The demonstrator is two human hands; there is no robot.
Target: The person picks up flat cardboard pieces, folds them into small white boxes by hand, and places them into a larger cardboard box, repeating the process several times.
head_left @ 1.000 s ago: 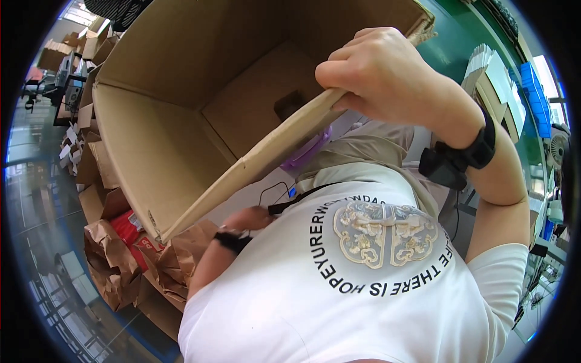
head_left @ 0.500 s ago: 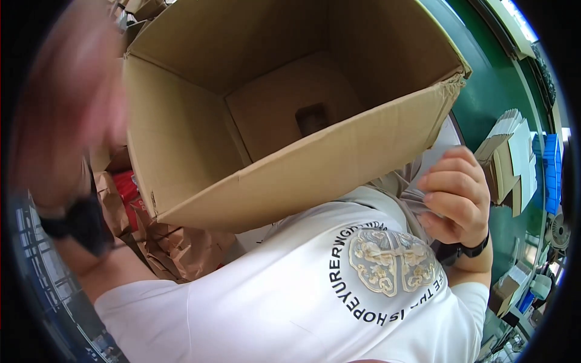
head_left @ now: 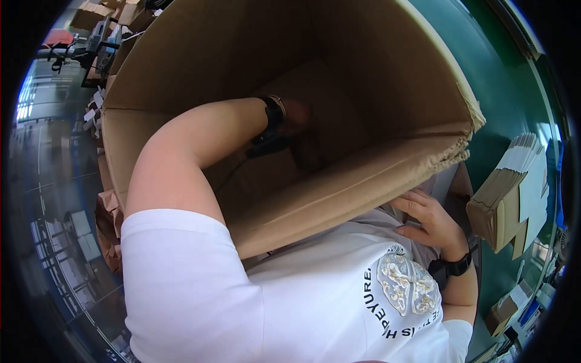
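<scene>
1. Change, left: the left hand (head_left: pixel 296 115), outside and blurred half a second earlier, had entered the large, open-topped brown corrugated cardboard box (head_left: pixel 327 206), past the black wristband (head_left: pixel 275 114).
2. Change, right: the right hand (head_left: pixel 431 221), formerly apart from the box with fingers curled, had moved up to the outer face of its near wall.
3. Bearing on the work: attention appeared to have passed from handling the box to reaching into it, the right hand perhaps steadying it.
4. Position: the box was tilted, its mouth towards the wearer, in front of the torso and beside the smooth green surface (head_left: pixel 484 91).
5. Hand state: right fingers were extended, thumb apart, no grasp seen; whether they bore weight could not be told. Left fingers were lost in shadow; their grasp could not be determined.
6. Obscured: the far rim was cut off above. The dark shape (head_left: pixel 270 145) below the left wrist was unidentifiable. The box's support was hidden.
</scene>
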